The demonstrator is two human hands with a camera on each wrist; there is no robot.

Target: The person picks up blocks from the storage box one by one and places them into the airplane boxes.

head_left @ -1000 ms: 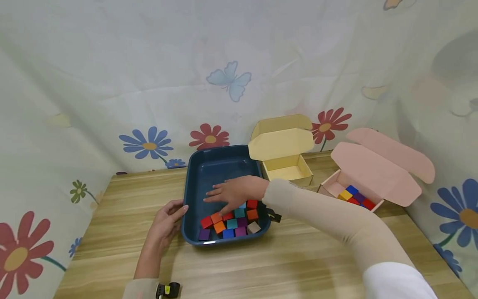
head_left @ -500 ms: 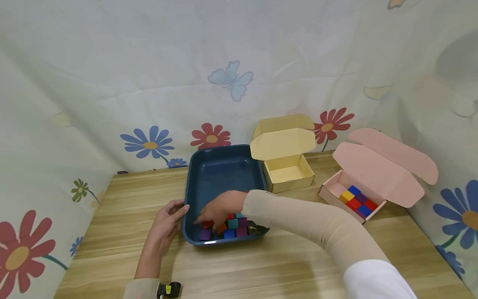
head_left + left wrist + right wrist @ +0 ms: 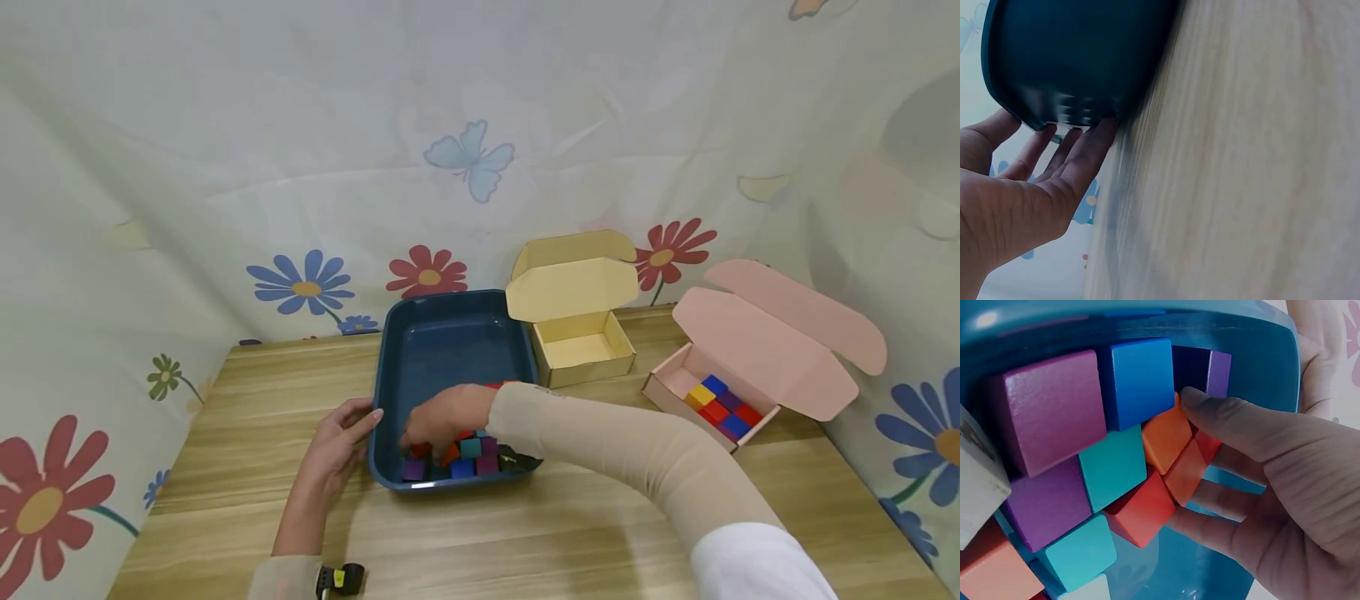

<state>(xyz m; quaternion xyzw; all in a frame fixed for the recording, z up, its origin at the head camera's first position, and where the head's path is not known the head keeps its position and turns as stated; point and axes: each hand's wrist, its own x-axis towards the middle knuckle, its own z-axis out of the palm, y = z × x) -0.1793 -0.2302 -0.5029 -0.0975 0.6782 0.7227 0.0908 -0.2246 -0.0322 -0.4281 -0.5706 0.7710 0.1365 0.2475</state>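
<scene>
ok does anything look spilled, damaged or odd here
Nothing looks spilled. The one oddity is the pale block at the left edge of the right wrist view: its side has a dark mark, while the blue block nearby looks clean. I can't tell whether it's damage.

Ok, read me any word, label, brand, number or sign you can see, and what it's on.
None can be read.
Beige right sleeve: small dark marks near the wrist, too small to read.
Black device by the left wrist: yellow patch, no legible text.
Pale block: dark mark, unclear.

The tray (image 3: pixel 465 346) is blue, the cubes (image 3: pixel 1113 467) multicoloured.
</scene>
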